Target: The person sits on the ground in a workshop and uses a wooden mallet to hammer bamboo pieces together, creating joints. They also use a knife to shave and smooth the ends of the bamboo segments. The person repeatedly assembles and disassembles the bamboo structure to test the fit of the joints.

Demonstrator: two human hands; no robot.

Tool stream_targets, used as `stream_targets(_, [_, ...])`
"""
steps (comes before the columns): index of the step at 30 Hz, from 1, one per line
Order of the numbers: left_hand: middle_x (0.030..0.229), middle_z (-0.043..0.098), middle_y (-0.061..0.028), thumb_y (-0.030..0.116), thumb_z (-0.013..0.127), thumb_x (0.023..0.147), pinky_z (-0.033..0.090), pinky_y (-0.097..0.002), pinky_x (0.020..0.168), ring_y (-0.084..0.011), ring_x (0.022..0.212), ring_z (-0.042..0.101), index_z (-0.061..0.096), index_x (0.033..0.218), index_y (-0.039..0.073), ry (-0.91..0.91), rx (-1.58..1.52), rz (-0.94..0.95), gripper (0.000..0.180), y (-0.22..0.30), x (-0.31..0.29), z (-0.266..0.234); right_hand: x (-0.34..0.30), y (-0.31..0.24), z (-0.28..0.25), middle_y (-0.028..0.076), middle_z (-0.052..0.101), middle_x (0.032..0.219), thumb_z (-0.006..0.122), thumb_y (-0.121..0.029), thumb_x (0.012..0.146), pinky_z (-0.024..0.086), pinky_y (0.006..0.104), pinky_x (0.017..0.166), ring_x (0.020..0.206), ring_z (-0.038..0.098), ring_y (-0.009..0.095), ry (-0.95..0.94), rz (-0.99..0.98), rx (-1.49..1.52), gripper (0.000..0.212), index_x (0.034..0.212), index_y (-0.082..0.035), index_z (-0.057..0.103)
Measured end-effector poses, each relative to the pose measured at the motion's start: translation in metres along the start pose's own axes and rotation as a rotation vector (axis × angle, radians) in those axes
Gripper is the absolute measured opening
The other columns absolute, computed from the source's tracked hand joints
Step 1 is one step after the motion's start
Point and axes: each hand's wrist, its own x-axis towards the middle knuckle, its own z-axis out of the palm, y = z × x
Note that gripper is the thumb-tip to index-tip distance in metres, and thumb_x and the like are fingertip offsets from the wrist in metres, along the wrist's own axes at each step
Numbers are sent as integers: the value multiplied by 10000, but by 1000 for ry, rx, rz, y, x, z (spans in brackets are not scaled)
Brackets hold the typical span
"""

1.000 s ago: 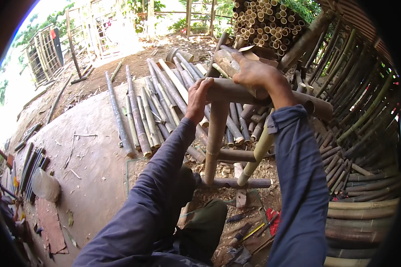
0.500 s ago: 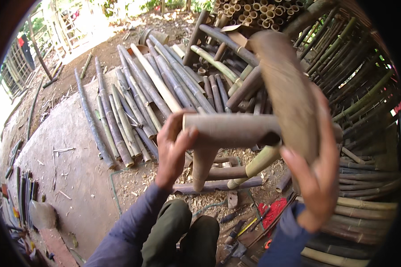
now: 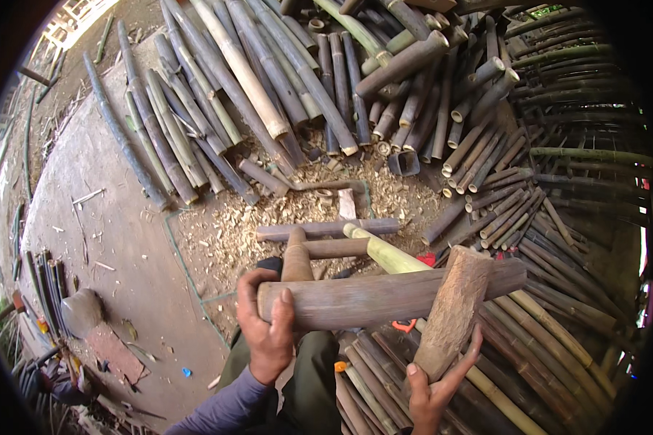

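Observation:
A frame of joined bamboo pieces stands before my knees. Its near piece is a thick brown bamboo tube (image 3: 363,299); behind it are a brown leg (image 3: 296,257), a short crosspiece (image 3: 337,248), a pale green piece (image 3: 392,252) and a darker far rail (image 3: 319,230). My left hand (image 3: 267,330) is closed around the tube's left end. My right hand (image 3: 439,395) grips the lower end of a short, rough wooden club (image 3: 453,312). The club slants across the tube's right part and hides some of it; whether they touch I cannot tell.
Long bamboo poles (image 3: 232,65) lie beyond the frame, with shavings (image 3: 225,232) before them. Cut bamboo lengths (image 3: 500,210) are heaped at the right, and more poles (image 3: 559,355) lie near my right side. A rounded grey object (image 3: 82,313) sits at the left.
The club has come down from its raised, upright position to in front of the tube. My view has tilted downward. The left hand keeps its grip on the tube's end.

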Motion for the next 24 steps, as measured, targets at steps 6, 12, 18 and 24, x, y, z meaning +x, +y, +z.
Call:
stream_targets(6, [1087, 622, -143, 270, 634, 970, 465, -402, 975, -240, 1047, 580, 595, 1176, -35, 130, 69, 49, 370, -9, -6, 0, 3, 10, -39, 309, 335, 1654, 716, -423, 859, 251, 541, 1273, 1544, 353, 446, 151, 58, 104, 1077, 1670, 70, 207])
stream_targets(12, [1063, 611, -126, 322, 625, 938, 463, -380, 961, -240, 1024, 576, 609, 1143, -35, 192, 96, 80, 412, -13, -17, 7, 57, 29, -19, 342, 247, 1703, 731, -240, 910, 268, 562, 1277, 1561, 348, 465, -76, -27, -150, 1029, 1685, 73, 130])
stream_targets(18, [1096, 628, -106, 355, 612, 970, 454, -348, 996, -201, 1051, 580, 622, 1166, -23, 201, 69, 63, 427, -15, -19, 8, 33, 45, -32, 324, 245, 1713, 703, -320, 940, 207, 559, 1300, 1580, 298, 458, 99, -290, 74, 1060, 1702, 69, 77])
stream_targets(24, [1117, 624, -99, 324, 629, 961, 440, -339, 1013, -191, 1080, 569, 623, 1174, -10, 224, 17, 43, 396, -14, -18, 11, 58, 17, -26, 318, 221, 1732, 692, -229, 949, 185, 540, 1312, 1603, 269, 448, -200, 16, 61, 1004, 1695, 81, 94])
